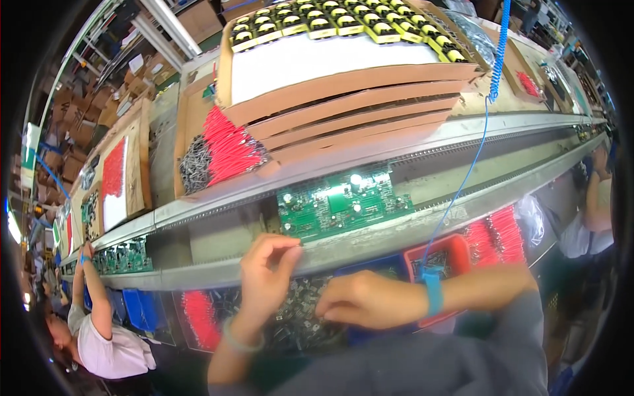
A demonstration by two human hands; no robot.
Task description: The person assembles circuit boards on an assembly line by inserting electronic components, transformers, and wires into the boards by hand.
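Two hands low in view, forearms coming up from the lower edge. Nearest, the right hand [363, 300], lying knuckles-up over a heap of small grey parts [297, 317], fingers curled down among them; impossible to tell whether anything is caught underneath. On that wrist, a blue wrist strap [432, 290], its thin blue cord [472, 158] climbing away to a coil at the top.

Just beyond, the left hand [267, 267] raised above the heap, thumb and forefinger pinched tip to tip right at the near left corner of the green circuit board [340, 201]. Too small to make out any part between those tips.

Judging by this: loading the board, with the pinch hovering at the board's edge and not yet over its holes. Calls next for a short reach onto the board and a fine, square lowering of the fingertips, with the other hand kept low in the heap.

Beside the right wrist, a red bin [456, 251]; past it, red wire leads [495, 234]. The board itself on the grey conveyor rail [218, 198]. Farther back, stacked cardboard trays [356, 99], the topmost carrying rows of yellow-and-black coils [343, 23]. At the far left, a co-worker's arm [96, 297] reaching up to the same line.
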